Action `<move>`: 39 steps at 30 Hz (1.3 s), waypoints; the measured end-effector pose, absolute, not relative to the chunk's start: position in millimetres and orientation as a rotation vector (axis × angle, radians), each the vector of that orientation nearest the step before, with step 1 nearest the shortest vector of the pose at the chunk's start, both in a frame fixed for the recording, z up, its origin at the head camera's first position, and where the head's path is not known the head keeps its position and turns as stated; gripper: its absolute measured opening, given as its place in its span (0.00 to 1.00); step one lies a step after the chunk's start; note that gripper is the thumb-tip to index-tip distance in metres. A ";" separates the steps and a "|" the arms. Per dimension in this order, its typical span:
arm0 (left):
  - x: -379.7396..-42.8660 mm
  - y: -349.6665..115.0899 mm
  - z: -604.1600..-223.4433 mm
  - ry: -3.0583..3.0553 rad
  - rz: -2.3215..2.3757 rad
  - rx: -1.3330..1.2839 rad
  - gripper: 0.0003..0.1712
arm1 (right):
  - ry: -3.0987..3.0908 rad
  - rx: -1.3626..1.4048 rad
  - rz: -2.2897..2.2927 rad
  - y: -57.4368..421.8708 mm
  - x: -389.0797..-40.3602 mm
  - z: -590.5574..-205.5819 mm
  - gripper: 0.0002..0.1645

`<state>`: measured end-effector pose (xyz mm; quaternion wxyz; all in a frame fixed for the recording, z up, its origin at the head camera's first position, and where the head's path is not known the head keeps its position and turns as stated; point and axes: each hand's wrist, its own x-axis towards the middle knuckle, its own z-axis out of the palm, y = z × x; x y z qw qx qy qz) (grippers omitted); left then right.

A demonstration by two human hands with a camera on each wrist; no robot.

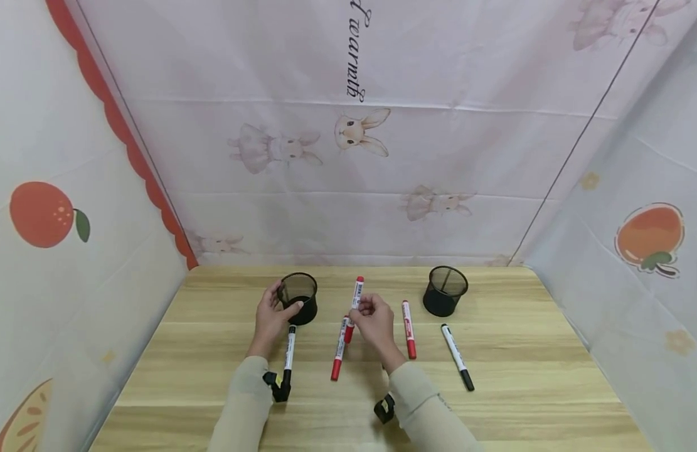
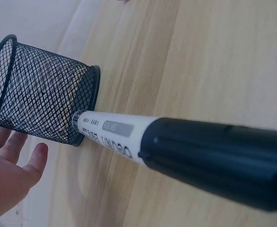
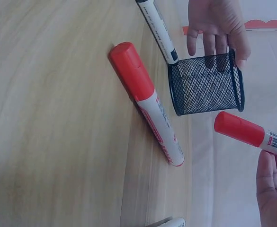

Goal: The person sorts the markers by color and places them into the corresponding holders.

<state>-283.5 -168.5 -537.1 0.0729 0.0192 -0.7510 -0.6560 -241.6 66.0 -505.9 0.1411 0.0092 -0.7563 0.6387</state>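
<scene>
My left hand (image 1: pixel 273 320) holds a black mesh pen holder (image 1: pixel 306 310) at the back left, its fingers curved around the side and its thumb across the front. Between the thumb and fingers of my right hand (image 1: pixel 376 321) is a red-capped marker (image 1: pixel 357 290), raised and pointing toward the back wall. Another red marker (image 1: pixel 338 361) lies on the table just below it, partly overlapped by the held one in the head view. Beside my left wrist lies a black-capped marker (image 2: pixel 121 137), one end right at the holder's base.
A second mesh pen holder (image 1: pixel 440 303) stands at the back right. In front of it lie a red marker (image 1: pixel 409 329) and a black marker (image 1: pixel 457 356) on the wooden table (image 1: pixel 529 351). Printed cloth walls (image 1: pixel 303 226) border the table at the back and both sides.
</scene>
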 end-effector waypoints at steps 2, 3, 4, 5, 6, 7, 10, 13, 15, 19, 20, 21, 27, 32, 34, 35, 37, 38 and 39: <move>-283.3 -168.6 -536.2 -2.259 -1.972 0.064 0.42 | -2.155 0.058 1.854 65.0 -237.7 -496.6 0.12; -283.1 -168.7 -535.9 -2.264 -1.972 0.070 0.42 | -2.149 0.068 1.858 64.4 -235.1 -491.0 0.12; -283.0 -168.7 -535.7 -2.265 -1.973 0.075 0.42 | -2.148 0.083 1.852 63.7 -232.1 -485.1 0.11; -282.9 -168.7 -535.7 -2.267 -1.973 0.080 0.42 | -2.145 0.098 1.847 63.0 -228.8 -479.3 0.11; -282.8 -168.8 -535.8 -2.270 -1.973 0.087 0.42 | -2.144 0.110 1.838 62.2 -226.0 -474.3 0.11; -282.7 -168.9 -535.9 -2.272 -1.974 0.090 0.42 | -2.150 0.110 1.835 61.5 -223.7 -469.8 0.11; -282.6 -168.8 -536.1 -2.271 -1.978 0.098 0.42 | -2.169 0.107 1.827 61.3 -222.9 -467.3 0.10; -282.3 -168.6 -536.2 -2.277 -1.980 0.098 0.42 | -2.177 0.087 1.854 62.6 -227.3 -472.5 0.10; -282.0 -168.5 -536.2 -2.282 -1.982 0.103 0.43 | -2.177 0.077 1.879 64.2 -233.0 -481.2 0.10; -281.3 -168.2 -536.0 -2.286 -1.981 0.106 0.42 | -2.185 0.068 1.901 65.9 -243.6 -497.1 0.12; -281.2 -168.0 -536.0 -2.282 -1.982 0.107 0.42 | -2.185 0.073 1.897 65.6 -244.2 -497.7 0.12; -281.1 -167.9 -535.9 -2.280 -1.982 0.108 0.42 | -2.183 0.080 1.894 65.3 -244.7 -497.6 0.12; -281.2 -167.4 -535.2 -2.277 -1.982 0.101 0.42 | -2.116 0.183 1.843 62.7 -248.5 -494.0 0.09; -281.8 -169.1 -534.8 -2.280 -1.971 0.105 0.42 | -2.087 0.199 1.859 58.5 -252.7 -488.7 0.10; -281.9 -170.1 -535.4 -2.273 -1.971 0.104 0.42 | -2.087 0.173 1.890 55.9 -253.7 -486.1 0.10; -281.7 -170.2 -535.2 -2.277 -1.971 0.099 0.43 | -2.087 0.162 1.903 54.9 -254.0 -485.0 0.11; -281.8 -170.1 -535.9 -2.276 -1.973 0.091 0.43 | -2.093 0.144 1.913 53.1 -255.1 -483.0 0.11; -281.6 -169.9 -535.9 -2.272 -1.976 0.087 0.43 | -2.096 0.142 1.913 52.2 -255.6 -481.8 0.11; -281.4 -170.3 -536.7 -2.269 -1.978 0.084 0.43 | -2.101 0.140 1.915 51.1 -256.0 -480.9 0.11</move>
